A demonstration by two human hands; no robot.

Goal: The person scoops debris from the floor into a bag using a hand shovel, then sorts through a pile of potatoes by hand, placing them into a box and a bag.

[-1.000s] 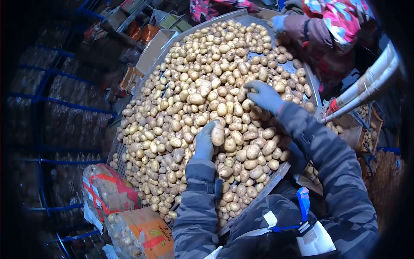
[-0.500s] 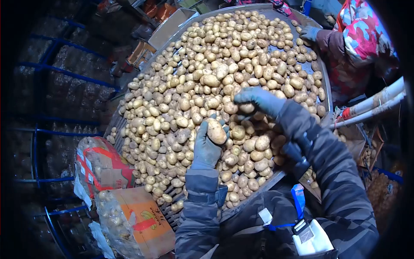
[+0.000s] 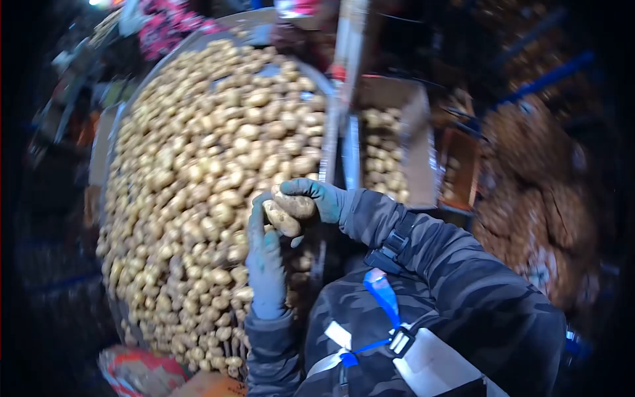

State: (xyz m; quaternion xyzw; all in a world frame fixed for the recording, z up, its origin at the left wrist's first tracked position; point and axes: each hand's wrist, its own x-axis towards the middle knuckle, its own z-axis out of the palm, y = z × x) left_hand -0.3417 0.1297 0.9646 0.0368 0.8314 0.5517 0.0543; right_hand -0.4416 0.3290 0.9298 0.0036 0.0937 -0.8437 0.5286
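Note:
My gloved left hand [image 3: 266, 261] has its fingers curled round a pale potato [image 3: 281, 219] at the near right part of the heap. Close against it, my gloved right hand [image 3: 323, 198] grips a second, browner potato [image 3: 299, 206]. The two potatoes overlap in this view, and the palm sides of both hands are partly hidden. Beneath and beyond them spreads a large heap of loose potatoes [image 3: 192, 175] on a metal-rimmed sorting table [image 3: 329, 142].
Right of the table stands a cardboard box [image 3: 415, 142] with potatoes inside, beside a smaller brown box [image 3: 461, 159]. Full brown sacks [image 3: 529, 205] are farther right. A pale upright pole [image 3: 350, 46] rises at the table's edge. A person in pink clothing [image 3: 172, 30] is at the far end.
My view has swung to the right, showing the box and sacks. My hands have come together, each with a potato; the right hand has lifted from over the heap.

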